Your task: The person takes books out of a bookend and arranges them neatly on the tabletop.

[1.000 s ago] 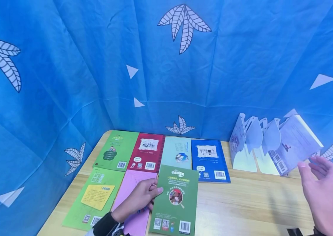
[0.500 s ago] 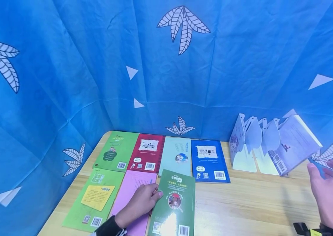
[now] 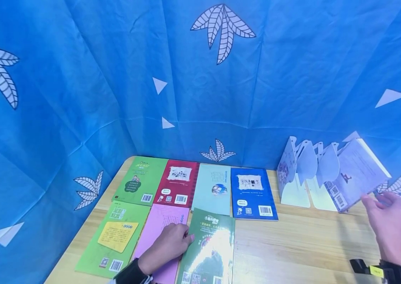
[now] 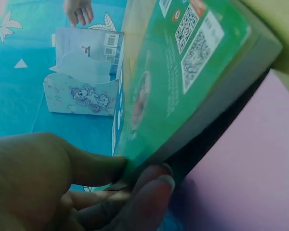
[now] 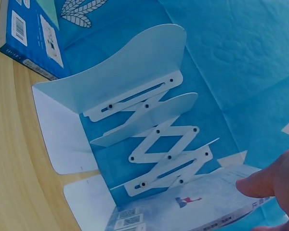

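My left hand [image 3: 170, 246] pinches the left edge of a dark green book [image 3: 209, 236], thumb on the cover and fingers beneath. In the left wrist view, a dark gap shows between this book and the pink book [image 4: 245, 159] under it. At the right, a purple book [image 3: 354, 173] leans outward against the end of a white expandable book rack [image 3: 304, 165]. Close to that book's near lower corner is my right hand [image 3: 388, 221], its fingers loosely bent and holding nothing. In the right wrist view its thumb [image 5: 260, 185] overlaps the purple cover.
Along the back lie a green book [image 3: 140, 173], a red book [image 3: 177, 181], a pale teal book [image 3: 211, 177] and a blue book [image 3: 253, 205]. A light green book [image 3: 108, 236] lies front left. Blue patterned cloth [image 3: 200, 79] hangs behind the wooden table [image 3: 285, 252].
The dark green book has come down toward the near edge in my left hand, and glare now covers its front. My right hand drew away rightward, then came back toward the purple book.
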Demonstrator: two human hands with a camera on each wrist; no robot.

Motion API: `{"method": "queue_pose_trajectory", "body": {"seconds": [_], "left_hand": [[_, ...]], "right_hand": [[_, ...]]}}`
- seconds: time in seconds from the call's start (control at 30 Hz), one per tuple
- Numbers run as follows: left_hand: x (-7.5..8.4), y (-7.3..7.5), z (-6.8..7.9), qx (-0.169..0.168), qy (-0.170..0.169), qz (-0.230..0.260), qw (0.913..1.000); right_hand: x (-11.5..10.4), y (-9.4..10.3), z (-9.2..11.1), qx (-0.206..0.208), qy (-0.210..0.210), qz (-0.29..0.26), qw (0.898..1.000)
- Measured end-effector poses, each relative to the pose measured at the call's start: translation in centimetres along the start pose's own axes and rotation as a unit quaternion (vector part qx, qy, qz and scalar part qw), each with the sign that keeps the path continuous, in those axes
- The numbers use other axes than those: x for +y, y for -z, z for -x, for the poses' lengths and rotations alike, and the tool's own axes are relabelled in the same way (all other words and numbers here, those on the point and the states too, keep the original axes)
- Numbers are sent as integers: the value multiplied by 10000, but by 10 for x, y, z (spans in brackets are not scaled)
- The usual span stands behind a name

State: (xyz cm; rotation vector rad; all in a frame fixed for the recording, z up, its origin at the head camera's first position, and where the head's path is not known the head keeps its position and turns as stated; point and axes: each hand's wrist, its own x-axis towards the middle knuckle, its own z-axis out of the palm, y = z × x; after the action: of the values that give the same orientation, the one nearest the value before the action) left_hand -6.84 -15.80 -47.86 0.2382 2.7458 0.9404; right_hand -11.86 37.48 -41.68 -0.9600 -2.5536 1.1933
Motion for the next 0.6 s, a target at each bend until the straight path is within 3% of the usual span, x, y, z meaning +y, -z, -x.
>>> {"method": "queue_pose_trajectory", "body": {"seconds": [0.1,0.3,0.6], "left_hand": [[0,-1,0,-34,68,-160,9998],[2,-1,-4,-225,312,-37,9993],[6,-2,-9,-29,288,-582,9979]], "right_hand": [[-1,-2,-3,-146,38,-23,9999],[-5,-5,-6,-262,48,174,9995],[2,-8,-13,-506,47,178,9985]]}}
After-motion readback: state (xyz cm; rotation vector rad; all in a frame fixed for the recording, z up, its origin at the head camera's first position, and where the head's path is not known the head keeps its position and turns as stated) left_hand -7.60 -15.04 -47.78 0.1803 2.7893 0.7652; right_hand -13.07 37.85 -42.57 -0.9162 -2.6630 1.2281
